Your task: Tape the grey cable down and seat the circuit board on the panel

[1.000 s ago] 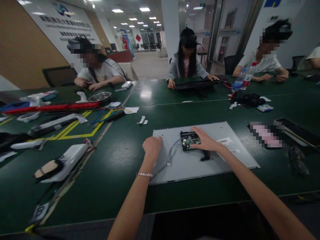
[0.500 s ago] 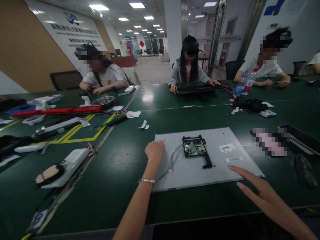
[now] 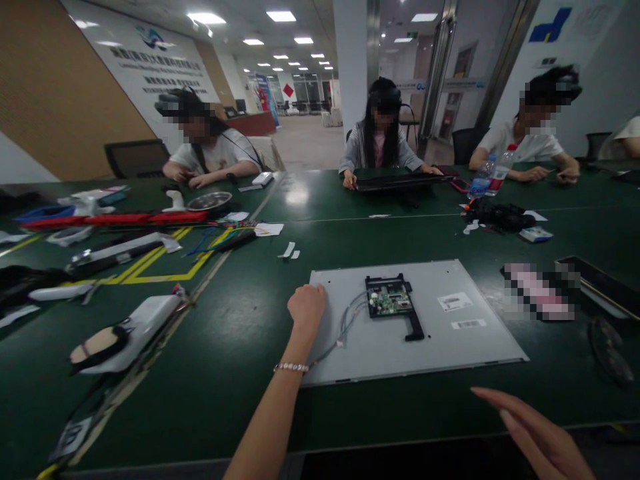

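Observation:
A grey metal panel lies flat on the green table in front of me. Near its middle sits a small green circuit board in a black bracket, with thin grey wires running off to its left. My left hand rests curled in a loose fist on the panel's left edge, a bead bracelet on the wrist. My right hand hovers low at the bottom right, fingers stretched out and holding nothing, short of the panel's front edge.
Three people sit working along the table's far side. Tools, a red bar, coloured wires and a metal bowl clutter the left. A white housing lies at near left. Bottles, black parts and a dark tray sit to the right.
My right hand has left the circuit board and drawn back toward me to the bottom right corner. My left hand has stayed on the panel's left edge.

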The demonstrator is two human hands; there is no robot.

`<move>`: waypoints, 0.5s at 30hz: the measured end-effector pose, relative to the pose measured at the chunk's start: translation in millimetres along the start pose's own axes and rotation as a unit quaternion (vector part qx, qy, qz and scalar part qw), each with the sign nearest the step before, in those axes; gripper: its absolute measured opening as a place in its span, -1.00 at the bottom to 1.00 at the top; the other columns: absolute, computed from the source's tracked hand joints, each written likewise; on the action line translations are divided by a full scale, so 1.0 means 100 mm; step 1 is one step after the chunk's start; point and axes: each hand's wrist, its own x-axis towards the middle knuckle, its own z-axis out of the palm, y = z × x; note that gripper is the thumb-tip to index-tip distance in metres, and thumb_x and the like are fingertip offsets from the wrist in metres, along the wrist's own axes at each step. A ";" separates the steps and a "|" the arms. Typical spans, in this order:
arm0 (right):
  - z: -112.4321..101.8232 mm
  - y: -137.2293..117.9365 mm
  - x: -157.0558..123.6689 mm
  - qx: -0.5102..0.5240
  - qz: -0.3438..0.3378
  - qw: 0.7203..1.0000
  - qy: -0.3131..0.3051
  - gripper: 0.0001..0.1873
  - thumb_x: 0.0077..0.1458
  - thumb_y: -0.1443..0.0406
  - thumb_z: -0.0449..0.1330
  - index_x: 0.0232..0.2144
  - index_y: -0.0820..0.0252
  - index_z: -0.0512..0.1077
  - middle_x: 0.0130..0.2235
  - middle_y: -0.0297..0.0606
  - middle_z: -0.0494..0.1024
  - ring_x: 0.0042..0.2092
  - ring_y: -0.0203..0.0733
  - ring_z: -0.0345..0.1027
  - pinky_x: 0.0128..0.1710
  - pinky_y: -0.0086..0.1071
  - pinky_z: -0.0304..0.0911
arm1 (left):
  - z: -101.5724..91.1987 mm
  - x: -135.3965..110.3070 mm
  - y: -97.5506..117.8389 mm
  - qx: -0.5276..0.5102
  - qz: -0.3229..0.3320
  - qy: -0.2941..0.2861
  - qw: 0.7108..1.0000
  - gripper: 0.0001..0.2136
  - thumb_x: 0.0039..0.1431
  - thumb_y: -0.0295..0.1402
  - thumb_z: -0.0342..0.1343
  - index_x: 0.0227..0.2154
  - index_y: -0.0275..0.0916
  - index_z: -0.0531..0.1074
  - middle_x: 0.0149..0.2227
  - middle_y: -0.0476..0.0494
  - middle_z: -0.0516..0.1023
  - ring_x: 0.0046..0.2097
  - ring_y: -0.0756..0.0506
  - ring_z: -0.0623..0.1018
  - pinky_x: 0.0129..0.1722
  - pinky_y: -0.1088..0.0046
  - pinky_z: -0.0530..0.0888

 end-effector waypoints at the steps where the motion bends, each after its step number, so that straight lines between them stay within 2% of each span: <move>1: 0.04 -0.07 0.10 0.008 -0.008 1.000 -0.008 -0.64 0.27 0.14 0.08 0.00 -0.02 0.56 0.02 -0.28 0.60 0.04 -0.07 0.49 0.02 -0.29 0.42 | -0.01 0.00 -0.01 0.001 0.004 0.002 1.000 -0.52 0.36 -0.18 -0.17 -0.20 -0.50 0.53 -0.23 -0.52 0.57 -0.16 -0.30 0.60 -0.22 0.26 0.48; 4: 0.13 -0.29 0.45 0.035 -0.019 0.998 -0.056 -0.64 0.28 0.13 0.07 0.04 -0.01 0.53 0.07 -0.24 0.57 0.12 -0.06 0.43 0.12 -0.19 0.36 | -0.04 -0.01 -0.03 0.012 0.016 0.001 1.000 -0.54 0.35 -0.19 -0.15 -0.23 -0.49 0.54 -0.24 -0.50 0.58 -0.16 -0.30 0.60 -0.21 0.26 0.48; 7: 0.14 -0.38 0.90 0.058 -0.038 0.992 -0.104 -0.61 0.30 0.13 0.06 0.11 -0.03 0.45 0.14 -0.22 0.50 0.18 -0.05 0.35 0.19 -0.06 0.28 | -0.09 -0.01 -0.03 0.026 0.020 -0.010 0.999 -0.53 0.35 -0.18 -0.16 -0.23 -0.48 0.54 -0.24 -0.49 0.59 -0.16 -0.30 0.61 -0.20 0.26 0.48; 11: 0.18 -0.32 1.56 0.076 -0.103 0.985 -0.113 -0.53 0.28 0.13 0.08 0.22 -0.09 0.30 0.25 -0.23 0.36 0.24 -0.03 0.26 0.18 -0.02 0.28 | -0.13 -0.01 0.00 0.033 0.019 -0.015 0.999 -0.53 0.35 -0.19 -0.17 -0.20 -0.47 0.55 -0.22 -0.48 0.59 -0.14 -0.30 0.60 -0.19 0.26 0.48; 15: 0.38 -0.18 2.14 0.029 -0.167 0.978 -0.120 -0.33 0.21 0.07 0.16 0.32 -0.11 0.12 0.36 -0.20 0.15 0.35 0.02 0.02 0.31 0.03 0.03 | -0.13 -0.01 0.02 0.029 0.010 -0.028 0.999 -0.54 0.34 -0.19 -0.16 -0.18 -0.47 0.54 -0.21 -0.47 0.59 -0.15 -0.30 0.61 -0.20 0.25 0.49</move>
